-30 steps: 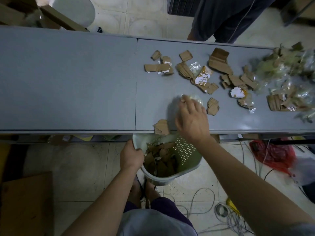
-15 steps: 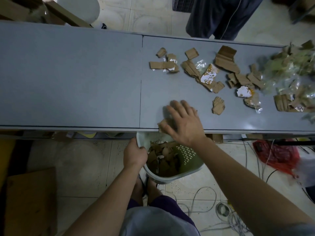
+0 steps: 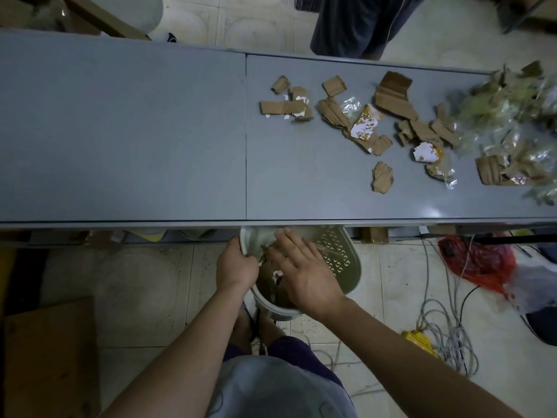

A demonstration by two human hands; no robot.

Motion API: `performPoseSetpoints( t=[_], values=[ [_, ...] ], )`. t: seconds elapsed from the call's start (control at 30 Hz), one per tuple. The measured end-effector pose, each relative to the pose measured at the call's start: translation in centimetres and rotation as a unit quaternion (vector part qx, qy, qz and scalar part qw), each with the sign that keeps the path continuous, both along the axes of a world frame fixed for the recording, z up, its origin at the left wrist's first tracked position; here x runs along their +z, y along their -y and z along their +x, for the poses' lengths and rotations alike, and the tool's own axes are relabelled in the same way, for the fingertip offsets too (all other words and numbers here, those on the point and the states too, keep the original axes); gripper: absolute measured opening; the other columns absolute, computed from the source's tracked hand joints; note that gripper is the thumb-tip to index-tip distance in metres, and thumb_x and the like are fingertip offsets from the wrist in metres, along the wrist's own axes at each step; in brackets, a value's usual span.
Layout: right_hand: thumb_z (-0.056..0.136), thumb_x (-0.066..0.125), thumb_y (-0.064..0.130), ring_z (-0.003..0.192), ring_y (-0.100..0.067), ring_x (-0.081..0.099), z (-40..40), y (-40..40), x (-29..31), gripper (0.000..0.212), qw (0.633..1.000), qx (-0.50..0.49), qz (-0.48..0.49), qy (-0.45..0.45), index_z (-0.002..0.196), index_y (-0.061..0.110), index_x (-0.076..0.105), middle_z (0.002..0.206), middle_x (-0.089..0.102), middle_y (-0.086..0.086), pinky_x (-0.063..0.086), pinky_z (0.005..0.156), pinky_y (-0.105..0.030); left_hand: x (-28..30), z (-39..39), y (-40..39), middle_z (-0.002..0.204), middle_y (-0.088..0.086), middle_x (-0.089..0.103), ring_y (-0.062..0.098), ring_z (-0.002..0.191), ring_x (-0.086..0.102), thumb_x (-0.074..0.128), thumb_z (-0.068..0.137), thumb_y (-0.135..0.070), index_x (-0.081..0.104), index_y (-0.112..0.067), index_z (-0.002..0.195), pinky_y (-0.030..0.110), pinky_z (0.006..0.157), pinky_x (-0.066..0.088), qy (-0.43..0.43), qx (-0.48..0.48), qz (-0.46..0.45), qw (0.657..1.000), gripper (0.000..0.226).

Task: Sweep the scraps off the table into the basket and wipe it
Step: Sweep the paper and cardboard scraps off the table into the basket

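A green perforated basket (image 3: 340, 260) hangs just below the near edge of the grey table (image 3: 150, 146). My left hand (image 3: 236, 268) grips its left rim. Over the basket's mouth my right hand (image 3: 304, 274) is spread flat, fingers apart, holding nothing, and it covers most of the cardboard pieces inside. Torn cardboard scraps (image 3: 382, 178) and bits of clear plastic lie scattered over the table's right half, with a thicker heap (image 3: 509, 140) at the far right.
A person in dark shorts (image 3: 361, 22) stands beyond the table's far side. On the floor to the right lie a red plastic bag (image 3: 479, 267), tangled grey cables (image 3: 446, 333) and a yellow plug. A flat cardboard sheet (image 3: 51, 357) lies at the lower left.
My right hand slid from the table top toward me, pushing a cardboard piece over the edge, and is now over the basket. The left hand kept its hold on the rim.
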State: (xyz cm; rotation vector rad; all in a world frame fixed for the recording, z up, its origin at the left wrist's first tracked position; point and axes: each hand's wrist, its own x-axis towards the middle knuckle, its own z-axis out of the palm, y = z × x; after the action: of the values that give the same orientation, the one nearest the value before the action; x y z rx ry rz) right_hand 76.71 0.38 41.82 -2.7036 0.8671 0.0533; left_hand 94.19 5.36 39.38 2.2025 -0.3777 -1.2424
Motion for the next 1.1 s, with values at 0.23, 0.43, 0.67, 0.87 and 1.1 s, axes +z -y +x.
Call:
performPoseSetpoints(
  t=[0.23,0.43,0.67,0.87,1.1],
  values=[
    [0.070,0.076,-0.023,0.129,-0.033,0.067,0.0,1.9,-1.3,0.072,0.986,-0.091,0.009,0.139,0.137,0.003,0.069,0.144,0.066,-0.014,0.064,0.097,-0.048,-0.1,0.2,-0.1,0.117,0.000,0.073,0.023,0.103,0.070,0.059,0.094,-0.004,0.067,-0.027,0.128,0.033,0.081,0.057,-0.017,0.001,-0.009,1.000,0.042],
    [0.079,0.067,-0.022,0.113,-0.028,0.071,1.1,2.8,-0.7,0.053,0.965,-0.170,0.011,0.197,0.124,0.005,0.079,0.125,0.074,-0.010,0.064,0.095,-0.044,-0.3,0.5,-0.2,0.116,0.001,0.073,0.023,0.101,0.070,0.060,0.096,-0.007,0.066,-0.027,0.128,0.041,0.089,0.062,-0.014,-0.013,-0.005,1.000,0.039],
    [0.096,0.069,-0.013,0.119,-0.009,0.068,1.9,3.5,0.5,0.035,0.926,-0.270,0.041,0.262,0.120,0.009,0.081,0.130,0.072,0.000,0.057,0.107,-0.027,-0.4,0.7,-0.2,0.124,0.003,0.072,0.027,0.111,0.070,0.059,0.098,-0.004,0.064,-0.024,0.136,0.040,0.090,0.061,-0.011,-0.023,-0.006,1.000,0.043],
    [0.101,0.068,-0.002,0.109,-0.001,0.064,2.6,3.6,1.3,0.033,0.874,-0.406,0.114,0.243,0.121,0.021,0.079,0.123,0.062,0.008,0.058,0.099,-0.025,-0.2,0.9,-0.1,0.125,0.002,0.072,0.027,0.109,0.070,0.060,0.098,-0.006,0.063,-0.025,0.137,0.043,0.091,0.062,-0.007,-0.025,0.005,1.000,0.043],
    [0.096,0.063,-0.012,0.104,-0.006,0.064,3.2,0.8,2.2,0.052,0.806,-0.506,0.222,0.214,0.121,0.033,0.072,0.132,0.047,0.008,0.057,0.090,-0.014,0.2,1.1,0.2,0.118,0.001,0.073,0.026,0.104,0.071,0.060,0.095,-0.003,0.064,-0.025,0.134,0.047,0.090,0.064,-0.019,-0.029,0.010,0.999,0.045]
  ],
)
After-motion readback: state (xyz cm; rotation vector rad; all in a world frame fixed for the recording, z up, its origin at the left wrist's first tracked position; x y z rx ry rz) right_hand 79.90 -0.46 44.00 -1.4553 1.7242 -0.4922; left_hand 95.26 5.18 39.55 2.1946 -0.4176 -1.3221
